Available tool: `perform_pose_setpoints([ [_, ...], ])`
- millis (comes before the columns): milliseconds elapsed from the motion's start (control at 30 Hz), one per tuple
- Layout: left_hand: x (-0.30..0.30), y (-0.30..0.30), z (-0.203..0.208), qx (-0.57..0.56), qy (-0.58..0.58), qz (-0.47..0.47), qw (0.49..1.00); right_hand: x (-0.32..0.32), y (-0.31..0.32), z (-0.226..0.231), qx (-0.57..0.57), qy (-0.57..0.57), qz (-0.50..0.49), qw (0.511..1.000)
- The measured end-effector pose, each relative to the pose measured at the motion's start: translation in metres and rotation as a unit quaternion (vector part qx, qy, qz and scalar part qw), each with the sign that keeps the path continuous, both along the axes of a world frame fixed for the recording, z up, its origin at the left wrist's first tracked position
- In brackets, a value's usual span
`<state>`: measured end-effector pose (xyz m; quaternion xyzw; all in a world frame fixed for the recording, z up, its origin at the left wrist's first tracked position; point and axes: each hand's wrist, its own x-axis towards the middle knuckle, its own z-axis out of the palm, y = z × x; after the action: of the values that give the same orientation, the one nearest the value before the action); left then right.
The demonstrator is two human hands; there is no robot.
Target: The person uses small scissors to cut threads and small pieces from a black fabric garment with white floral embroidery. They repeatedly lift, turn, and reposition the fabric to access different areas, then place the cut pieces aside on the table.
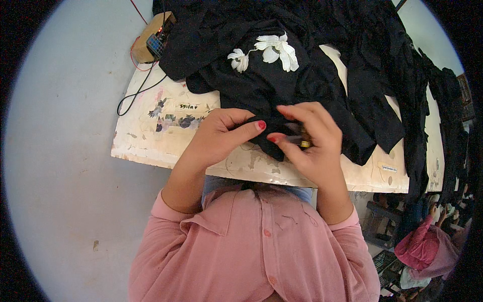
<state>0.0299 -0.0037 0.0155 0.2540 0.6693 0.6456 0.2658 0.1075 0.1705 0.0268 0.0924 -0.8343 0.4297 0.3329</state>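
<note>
Black cloth [266, 88] with white flower appliqués [276, 49] lies bunched in front of me, its near edge at the table's front. My left hand [229, 131] is closed on a fold of this cloth, the thumb pressed on top. Close by on the right, my right hand [314, 138] curls around small thread snips [304, 144] with a yellow band. Their blades point left toward the cloth by my left thumb and are partly hidden by my fingers. A thin loose thread hangs at the cloth's edge below my left thumb.
A worn cream table [241, 168] carries the work, with stickers on its left side. More black garments [372, 75] cover its far and right parts. At the far left sit a wooden box [148, 43] and a black cable [123, 103]. Another person [427, 246] is at lower right.
</note>
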Motion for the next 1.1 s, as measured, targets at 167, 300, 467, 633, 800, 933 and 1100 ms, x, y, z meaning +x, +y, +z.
perform_pose_setpoints([
  [167, -0.008, -0.004, 0.000, -0.014, -0.037, -0.025, 0.999, -0.007, 0.007, -0.011, -0.032, -0.036, 0.066, 0.997],
  [300, -0.012, 0.000, -0.012, -0.014, -0.037, 0.033, 0.999, -0.004, 0.018, -0.010, -0.115, -0.012, 0.133, 0.984],
  [467, -0.011, 0.011, -0.014, 0.091, -0.137, 0.111, 0.980, 0.007, 0.046, 0.003, -0.195, -0.144, 0.521, 0.818],
  [633, -0.014, 0.008, -0.022, 0.112, -0.147, 0.095, 0.978, 0.010, 0.023, -0.001, -0.021, -0.141, 0.144, 0.979],
  [800, -0.010, 0.007, -0.021, 0.085, -0.087, 0.075, 0.990, 0.001, 0.006, -0.004, -0.013, -0.107, 0.017, 0.994],
  [933, -0.005, 0.010, -0.016, 0.091, 0.012, 0.062, 0.994, -0.011, 0.002, -0.017, 0.019, -0.028, -0.012, 0.999],
  [1100, -0.007, 0.012, -0.022, 0.078, 0.004, 0.091, 0.993, -0.002, 0.002, -0.013, 0.171, 0.003, -0.026, 0.985],
])
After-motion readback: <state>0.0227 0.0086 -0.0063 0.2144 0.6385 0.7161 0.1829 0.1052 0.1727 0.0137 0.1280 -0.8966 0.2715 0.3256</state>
